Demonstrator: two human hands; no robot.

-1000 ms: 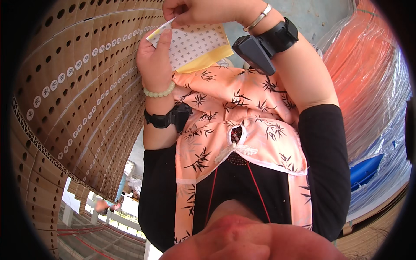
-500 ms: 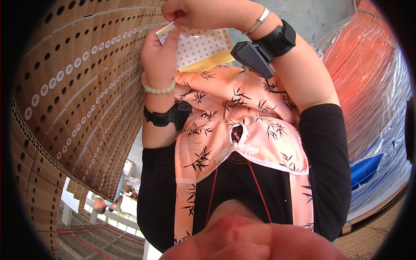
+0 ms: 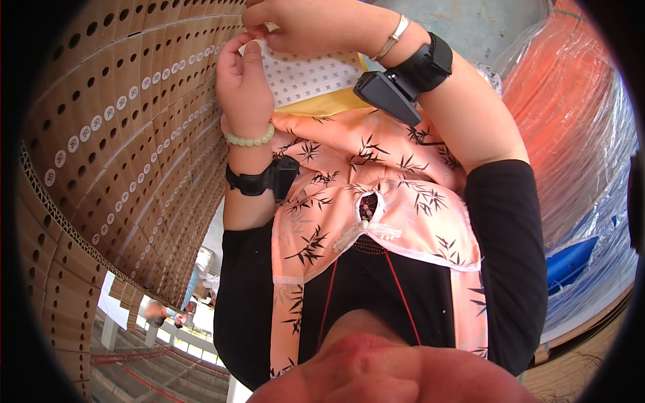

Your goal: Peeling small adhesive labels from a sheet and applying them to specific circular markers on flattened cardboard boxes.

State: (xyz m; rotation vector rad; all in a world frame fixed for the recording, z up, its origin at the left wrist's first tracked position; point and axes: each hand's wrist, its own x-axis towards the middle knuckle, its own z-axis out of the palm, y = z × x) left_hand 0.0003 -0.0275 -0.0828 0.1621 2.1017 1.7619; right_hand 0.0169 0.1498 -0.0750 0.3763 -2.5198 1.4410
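My left hand (image 3: 245, 87), with a pale green bead bracelet on its wrist, pinches the corner of a white sheet of labels (image 3: 302, 77) between thumb and fingers. Rows of small dark marks cover the sheet, and a yellow backing (image 3: 322, 104) shows along its lower edge. Close above the left fingertips, my right hand (image 3: 295, 25) has its thumb and fingers drawn together at the sheet's upper left corner. Whatever lies between those fingertips is too small to make out. On the left rises a wall of stacked brown cardboard (image 3: 144, 141) with round holes and round white stickers (image 3: 84, 133).
Clear plastic film (image 3: 537, 114) wraps orange and blue goods on the right, with a blue piece (image 3: 571, 263) low down. Flat cardboard (image 3: 578, 336) lies at the lower right. Another person (image 3: 156, 312) is far off at the lower left. Grey floor (image 3: 470, 27) shows beyond the sheet.
My right hand has shifted slightly left, and its fingers have moved down against the left fingertips. The label sheet has tilted a little. My left hand keeps its pinch.
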